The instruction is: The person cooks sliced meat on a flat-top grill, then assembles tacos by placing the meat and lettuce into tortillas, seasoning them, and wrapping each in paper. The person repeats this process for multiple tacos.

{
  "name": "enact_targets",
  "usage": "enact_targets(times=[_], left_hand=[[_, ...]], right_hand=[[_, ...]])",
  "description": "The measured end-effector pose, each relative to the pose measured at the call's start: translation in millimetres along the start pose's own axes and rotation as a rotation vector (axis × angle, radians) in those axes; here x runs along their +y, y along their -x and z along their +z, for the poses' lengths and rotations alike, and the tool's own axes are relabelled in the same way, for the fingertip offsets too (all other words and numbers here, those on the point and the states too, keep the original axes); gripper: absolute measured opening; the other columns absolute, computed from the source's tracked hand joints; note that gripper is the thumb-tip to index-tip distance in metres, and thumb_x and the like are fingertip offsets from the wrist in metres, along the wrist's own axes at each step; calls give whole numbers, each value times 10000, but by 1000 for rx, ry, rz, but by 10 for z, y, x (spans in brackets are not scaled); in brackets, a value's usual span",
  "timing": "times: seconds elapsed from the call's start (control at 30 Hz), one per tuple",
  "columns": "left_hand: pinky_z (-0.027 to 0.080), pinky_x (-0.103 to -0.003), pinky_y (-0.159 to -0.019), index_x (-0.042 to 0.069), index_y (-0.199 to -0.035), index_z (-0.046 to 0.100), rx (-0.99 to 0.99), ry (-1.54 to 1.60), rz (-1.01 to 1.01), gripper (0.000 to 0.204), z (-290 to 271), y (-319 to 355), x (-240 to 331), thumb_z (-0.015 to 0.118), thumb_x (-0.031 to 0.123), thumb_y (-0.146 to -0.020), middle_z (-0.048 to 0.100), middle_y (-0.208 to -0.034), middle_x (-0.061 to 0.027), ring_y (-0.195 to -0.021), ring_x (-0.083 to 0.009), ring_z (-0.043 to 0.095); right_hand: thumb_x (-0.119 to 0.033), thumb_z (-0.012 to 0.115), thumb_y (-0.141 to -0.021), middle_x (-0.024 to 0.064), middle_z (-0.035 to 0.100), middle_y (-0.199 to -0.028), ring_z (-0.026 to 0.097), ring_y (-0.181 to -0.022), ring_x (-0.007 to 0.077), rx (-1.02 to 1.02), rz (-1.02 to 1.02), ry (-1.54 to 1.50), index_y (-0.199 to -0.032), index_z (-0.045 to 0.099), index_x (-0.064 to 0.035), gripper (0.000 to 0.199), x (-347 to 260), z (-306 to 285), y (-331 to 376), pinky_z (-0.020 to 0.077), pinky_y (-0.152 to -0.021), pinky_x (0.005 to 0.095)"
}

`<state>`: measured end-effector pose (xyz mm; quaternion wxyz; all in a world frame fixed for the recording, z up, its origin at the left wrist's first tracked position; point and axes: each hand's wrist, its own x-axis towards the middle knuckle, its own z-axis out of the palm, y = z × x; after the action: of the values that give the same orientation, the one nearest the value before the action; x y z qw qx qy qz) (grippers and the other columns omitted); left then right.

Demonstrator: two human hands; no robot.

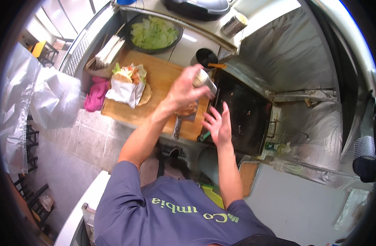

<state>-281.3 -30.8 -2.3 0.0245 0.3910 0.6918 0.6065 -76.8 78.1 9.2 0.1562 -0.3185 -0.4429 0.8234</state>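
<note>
My left hand (183, 89) is raised above the right part of a wooden cutting board (159, 74), its fingers curled round a small, tilted shaker-like container (207, 83) with a pale end; motion blurs its details. Lower and to the right, my right hand (220, 127) is held up with its fingers spread and nothing in it. Browned, chopped-looking food (188, 109) lies on the board under my left hand, beside a metal-handled blade (177, 128). On the board's left, a filled flatbread (123, 77) with lettuce sits in a white paper wrapper (126, 93).
A dark bowl of chopped lettuce (154, 33) stands behind the board. A black griddle (245, 110) lies to the right, with a dark pot (206, 56) at its far corner. A pink cloth (96, 94) is at the board's left edge. A metal can (234, 25) stands on the shelf.
</note>
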Motion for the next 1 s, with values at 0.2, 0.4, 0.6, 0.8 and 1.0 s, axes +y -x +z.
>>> enact_targets(times=[0.2,0.4,0.6,0.8,1.0], left_hand=[[363,-562,-1106,27,-1401,489,-134,-297,-139,782,139,651,-356,825,259,-734,514,-1419,-227,-1353,-383,465],[492,-432,-983,-29,-1200,659,123,-34,-514,465,-164,814,-536,719,311,-888,673,-1185,-240,-1139,-371,635],[488,-400,-995,-41,-1204,665,208,-10,-568,510,-184,856,-508,717,366,-900,679,-1201,-242,-1158,-361,636],[490,-407,-987,-40,-1198,665,184,-73,-498,521,-159,870,-649,714,384,-898,680,-1190,-246,-1148,-366,636],[491,-410,-978,-40,-1193,665,164,-151,-393,525,-166,940,-829,712,391,-898,679,-1183,-248,-1140,-370,636]], right_hand=[[-473,606,-993,24,646,-901,566,-562,131,119,-61,-5,-1183,596,-118,403,-36,23,-522,432,-428,260],[-367,705,-963,37,594,-874,547,-584,114,150,-418,431,-1226,568,-75,416,-41,123,-584,405,-433,246],[-374,738,-936,25,599,-866,531,-589,105,154,-507,611,-1203,576,-72,434,187,69,-782,403,-450,224],[-412,734,-932,25,596,-867,533,-596,108,182,-430,522,-1168,588,-55,452,228,85,-920,400,-452,236],[-429,669,-976,27,609,-823,557,-597,125,113,-230,289,-1113,595,-59,402,47,238,-887,400,-448,257]])
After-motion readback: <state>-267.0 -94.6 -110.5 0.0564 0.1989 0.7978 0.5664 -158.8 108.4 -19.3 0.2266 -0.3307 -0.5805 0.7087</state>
